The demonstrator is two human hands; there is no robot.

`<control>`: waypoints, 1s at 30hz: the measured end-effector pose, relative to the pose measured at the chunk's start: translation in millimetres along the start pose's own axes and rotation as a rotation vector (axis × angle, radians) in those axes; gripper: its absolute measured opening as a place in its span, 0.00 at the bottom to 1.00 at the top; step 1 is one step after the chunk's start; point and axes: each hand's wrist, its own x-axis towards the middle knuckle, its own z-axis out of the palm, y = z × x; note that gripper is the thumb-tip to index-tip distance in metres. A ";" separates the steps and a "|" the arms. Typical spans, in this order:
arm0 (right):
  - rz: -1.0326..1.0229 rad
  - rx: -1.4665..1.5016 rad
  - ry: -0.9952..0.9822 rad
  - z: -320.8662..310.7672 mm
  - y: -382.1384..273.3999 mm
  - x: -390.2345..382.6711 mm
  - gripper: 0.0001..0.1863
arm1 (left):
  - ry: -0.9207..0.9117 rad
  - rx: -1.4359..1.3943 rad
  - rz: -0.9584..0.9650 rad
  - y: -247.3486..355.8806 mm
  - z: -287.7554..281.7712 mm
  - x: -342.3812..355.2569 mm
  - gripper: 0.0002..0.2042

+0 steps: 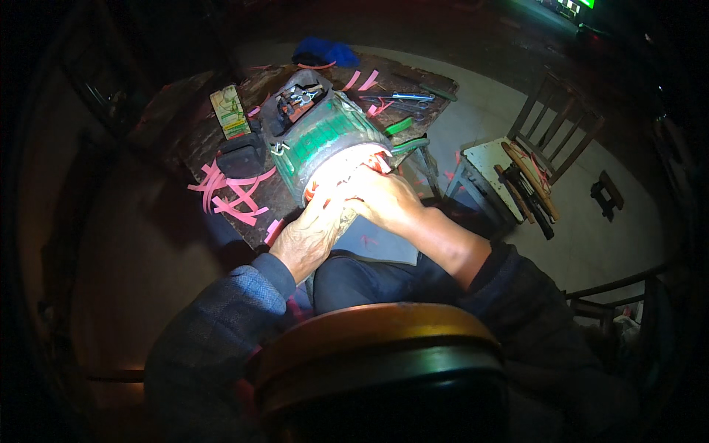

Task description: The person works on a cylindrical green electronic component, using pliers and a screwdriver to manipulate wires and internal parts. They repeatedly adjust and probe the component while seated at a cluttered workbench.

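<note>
A green ribbed electric motor housing [329, 140] lies on its side on a dark worn table, its open end facing me. Reddish wire windings [378, 161] show at that end, partly washed out by a bright light. My left hand [306, 235] is closed at the lower left of the opening, its fingers on the windings. From the right, my right hand [385, 198] reaches in with bent fingers gripping at the windings. Glare and the hands themselves hide the fingertips. Below my hands is a grey flat sheet [377, 242] over my lap.
Pink strips [235, 193] lie scattered on the table [185, 140]. Small metal parts [301, 98] fill the box atop the motor. Scissors [413, 109] and green-handled pliers [410, 145] lie to the right. A chair [484, 159] holds wooden-handled tools [528, 181]. A yellow-green box [230, 112] stands left.
</note>
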 end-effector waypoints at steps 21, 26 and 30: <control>0.578 0.040 -0.077 -131.7 83.1 -171.7 0.22 | 0.093 -0.805 -0.373 124.2 -32.5 9.7 0.45; 1.151 -0.011 -0.050 -203.2 148.1 -283.2 0.19 | 0.283 -0.919 -0.641 95.9 -15.2 53.5 0.54; 1.116 -0.309 -0.022 -230.5 189.6 -345.3 0.19 | 0.325 -0.832 -0.763 65.8 -4.2 87.4 0.57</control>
